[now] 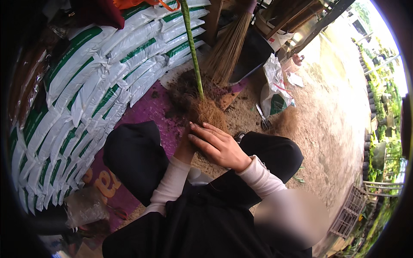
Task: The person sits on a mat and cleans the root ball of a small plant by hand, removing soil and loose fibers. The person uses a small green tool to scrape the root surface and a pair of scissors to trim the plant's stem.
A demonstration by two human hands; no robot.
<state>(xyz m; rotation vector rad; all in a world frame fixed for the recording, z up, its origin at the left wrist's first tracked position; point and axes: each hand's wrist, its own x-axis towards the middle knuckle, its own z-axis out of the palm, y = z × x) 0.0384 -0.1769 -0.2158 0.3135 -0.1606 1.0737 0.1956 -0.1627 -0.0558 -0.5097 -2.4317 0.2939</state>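
Observation:
A single long green leaf [192, 43], mottled like a snake plant's, rises from a ball of brown coir-like fibre [209, 112]. Both my hands cup the near side of this ball. My right hand [223, 148] lies over it with the fingers together and bent, partly covering my other hand. Of my left hand [186, 144], the back and wrist show beside the ball, while its fingers are mostly hidden. Just beyond the ball, dark loose soil [180, 92] is heaped on a purple printed sheet [144, 111].
White-and-green filled bags [116, 60] are stacked at the left. A stick broom [231, 49] leans at the far side. Right of the plant lie a crumpled white bag [275, 81], scissors-like metal tool [263, 118] and loose fibre [287, 122]. My black-clad knees flank the work.

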